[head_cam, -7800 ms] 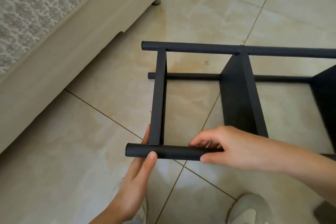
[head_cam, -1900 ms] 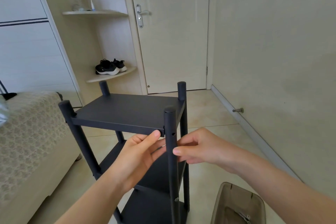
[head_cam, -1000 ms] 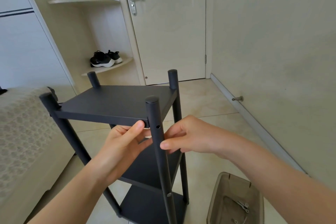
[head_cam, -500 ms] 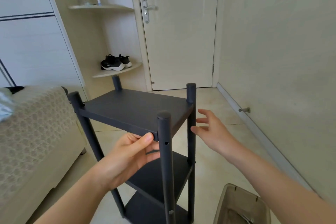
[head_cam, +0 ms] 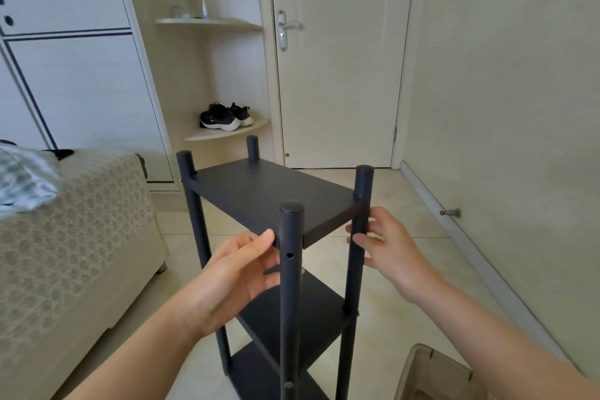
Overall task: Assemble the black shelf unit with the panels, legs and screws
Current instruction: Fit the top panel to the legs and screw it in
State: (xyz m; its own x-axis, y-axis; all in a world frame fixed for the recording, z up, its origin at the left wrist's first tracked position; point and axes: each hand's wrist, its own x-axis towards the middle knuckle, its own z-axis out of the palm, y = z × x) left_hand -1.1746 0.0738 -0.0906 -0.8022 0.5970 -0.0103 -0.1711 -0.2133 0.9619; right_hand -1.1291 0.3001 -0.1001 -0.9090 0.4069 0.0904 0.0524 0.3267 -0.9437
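Shifted in the last half second: right hand (head_cam: pixel 386 247), from spread in the air to fingers curled round the right leg (head_cam: pixel 356 269), just under the top panel (head_cam: pixel 266 195). Left hand (head_cam: pixel 240 273) pinching that panel's front edge, thumb beside the near leg (head_cam: pixel 290 302). Dead ahead between both hands, equally near: black shelf unit (head_cam: pixel 321 302), upright on the floor, long axis vertical. Matte black, three panels, four round legs; open screw hole (head_cam: pixel 290 255) just below the thumb, probably next.
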